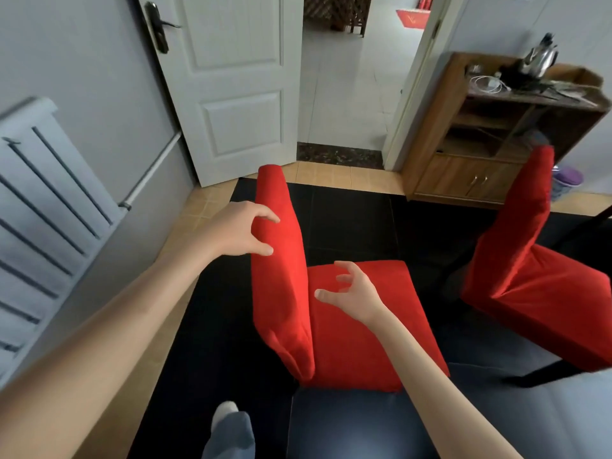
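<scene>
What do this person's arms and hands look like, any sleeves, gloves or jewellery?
No sleeve shows on either arm, right to the picture's edge. The left hand and the right hand wear no gloves; no ring, watch or bracelet is visible. Below, a light blue denim trouser leg and a pale grey shoe show.

Bright even daylight from doorway (344, 77); wide-angle edge bending; soft focus.

Your left hand (243, 231) arches its fingers (270, 216) over the backrest edge of the red chair (361, 329); whether they touch it is unclear. Your right hand (356, 294) hovers above the seat, loosely curled, holding nothing. A second red chair (526, 283) stands near the black floor's (347, 220) right edge.
</scene>
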Tool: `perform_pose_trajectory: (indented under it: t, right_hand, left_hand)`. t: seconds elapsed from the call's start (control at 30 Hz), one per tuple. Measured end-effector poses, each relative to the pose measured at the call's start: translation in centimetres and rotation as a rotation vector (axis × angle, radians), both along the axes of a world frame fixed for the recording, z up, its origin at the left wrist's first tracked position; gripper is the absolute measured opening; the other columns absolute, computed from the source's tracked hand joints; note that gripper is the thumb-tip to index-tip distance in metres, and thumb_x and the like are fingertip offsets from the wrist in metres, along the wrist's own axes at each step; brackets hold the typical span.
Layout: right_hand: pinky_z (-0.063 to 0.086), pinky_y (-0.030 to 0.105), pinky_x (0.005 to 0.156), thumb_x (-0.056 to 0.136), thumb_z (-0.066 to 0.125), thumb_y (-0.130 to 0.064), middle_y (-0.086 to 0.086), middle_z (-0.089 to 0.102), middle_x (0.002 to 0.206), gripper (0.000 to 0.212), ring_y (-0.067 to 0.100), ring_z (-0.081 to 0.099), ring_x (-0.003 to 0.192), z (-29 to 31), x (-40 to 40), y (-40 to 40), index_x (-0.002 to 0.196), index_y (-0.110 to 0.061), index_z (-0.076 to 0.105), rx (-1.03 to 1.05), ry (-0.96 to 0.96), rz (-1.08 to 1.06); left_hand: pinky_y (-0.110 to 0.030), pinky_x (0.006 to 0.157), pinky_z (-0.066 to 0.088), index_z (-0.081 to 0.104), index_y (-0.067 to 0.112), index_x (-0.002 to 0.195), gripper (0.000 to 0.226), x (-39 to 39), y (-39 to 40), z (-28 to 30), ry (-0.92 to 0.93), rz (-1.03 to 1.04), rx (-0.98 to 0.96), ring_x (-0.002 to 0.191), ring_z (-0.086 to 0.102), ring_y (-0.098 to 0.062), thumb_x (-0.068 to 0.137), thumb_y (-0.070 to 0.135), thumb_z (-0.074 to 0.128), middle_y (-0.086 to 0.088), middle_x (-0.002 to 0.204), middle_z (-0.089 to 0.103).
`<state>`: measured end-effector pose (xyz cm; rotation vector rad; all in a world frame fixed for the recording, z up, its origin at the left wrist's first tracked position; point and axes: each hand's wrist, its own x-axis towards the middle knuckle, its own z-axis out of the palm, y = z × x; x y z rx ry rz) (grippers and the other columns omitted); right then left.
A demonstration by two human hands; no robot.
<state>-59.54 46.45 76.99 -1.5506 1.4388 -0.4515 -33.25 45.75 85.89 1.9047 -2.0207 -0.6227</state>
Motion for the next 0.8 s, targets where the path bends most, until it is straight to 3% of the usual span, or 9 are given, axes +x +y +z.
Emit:
perform_pose_trajectory:
  t: [0.17, 0.3, 0.43, 0.6, 0.8]
  right_hand:
    - [0.044, 0.039, 0.102, 0.071, 0.083, -0.042, 0.006, 0.044, 0.140, 0.086, 0.022, 0.046, 0.126, 0.3, 5.2, -3.6, 0.143, -0.025, 0.038, 0.064, -0.009, 0.002]
    - [0.043, 0.042, 0.104, 0.072, 0.081, -0.046, 0.004, 0.046, 0.139, 0.084, 0.020, 0.046, 0.127, 0.1, 8.0, -4.7, 0.142, -0.025, 0.039, 0.077, -0.012, -0.078]
    - [0.044, 0.043, 0.104, 0.073, 0.079, -0.047, 0.004, 0.046, 0.140, 0.083, 0.019, 0.046, 0.127, -0.4, 8.3, -5.1, 0.142, -0.023, 0.039, 0.112, -0.007, -0.126]
    - [0.046, 0.041, 0.102, 0.075, 0.079, -0.043, 0.005, 0.046, 0.139, 0.081, 0.021, 0.049, 0.124, -0.6, 7.8, -7.0, 0.142, -0.023, 0.039, 0.098, 0.024, -0.188]
    - [0.048, 0.039, 0.099, 0.075, 0.079, -0.042, 0.004, 0.049, 0.135, 0.079, 0.019, 0.051, 0.121, -0.6, 8.4, -7.3, 0.141, -0.024, 0.040, 0.112, 0.021, -0.279]
  left_hand:
    - [-0.027, 0.094, 0.035, 0.060, 0.037, 0.123, 0.062, 5.5, -5.1, 0.0, -0.105, -0.083, 0.000, 0.126, 0.048, -0.014, 0.066, 0.034, 0.085, 0.010, 0.136, 0.054]
    - [-0.040, 0.107, 0.037, 0.058, 0.033, 0.126, 0.062, 7.1, -8.7, -0.4, -0.101, -0.186, 0.087, 0.132, 0.043, -0.017, 0.070, 0.030, 0.083, 0.006, 0.140, 0.050]
    - [-0.046, 0.108, 0.038, 0.055, 0.034, 0.129, 0.063, 6.3, -12.1, -0.8, -0.134, -0.269, 0.150, 0.132, 0.042, -0.019, 0.071, 0.032, 0.082, 0.004, 0.141, 0.048]
    - [-0.040, 0.101, 0.043, 0.055, 0.037, 0.128, 0.062, 5.0, -15.3, -1.8, -0.124, -0.329, 0.176, 0.128, 0.045, -0.021, 0.072, 0.032, 0.081, 0.006, 0.139, 0.049]
    - [-0.041, 0.101, 0.044, 0.056, 0.037, 0.127, 0.059, 4.5, -18.4, -2.6, -0.207, -0.469, 0.249, 0.128, 0.045, -0.022, 0.074, 0.031, 0.080, 0.004, 0.140, 0.048]
